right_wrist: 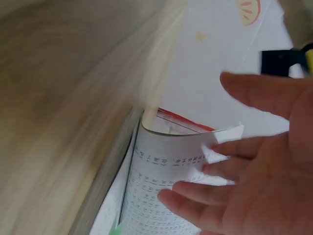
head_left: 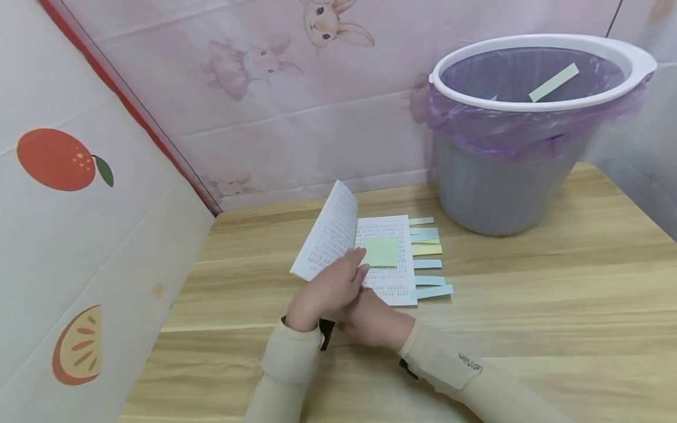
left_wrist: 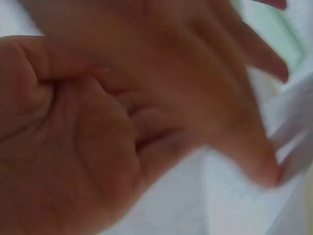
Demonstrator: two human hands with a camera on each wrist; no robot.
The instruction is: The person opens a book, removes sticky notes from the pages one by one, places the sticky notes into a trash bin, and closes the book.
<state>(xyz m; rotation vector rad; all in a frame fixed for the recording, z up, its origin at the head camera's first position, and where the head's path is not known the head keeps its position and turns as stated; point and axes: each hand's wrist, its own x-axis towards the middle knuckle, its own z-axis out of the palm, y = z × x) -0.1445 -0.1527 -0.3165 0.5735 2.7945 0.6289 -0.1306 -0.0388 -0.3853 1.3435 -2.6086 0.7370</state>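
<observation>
Book [head_left: 386, 279] pages full of small print lie open on the wooden table [head_left: 227, 294], with the left side lifted and leaning up. On the right page sits a square green note [head_left: 382, 252]. Blue, yellow and green paper strips [head_left: 427, 264] stick out past the right edge. Over the near part of the book, the left hand [head_left: 328, 288] crosses on top of the right hand [head_left: 381, 320]. The right hand's fingers are straight and spread, with nothing in them. The left hand's fingers look mostly straight, but its wrist view is blurry, so I can't tell if they touch the page. Behind, to the right, stands a gray bin [head_left: 492, 182] with a purple bag [head_left: 476, 126]. A pale green strip [head_left: 554, 82] shows inside. Bunnies decorate the back wall [head_left: 344, 129].
</observation>
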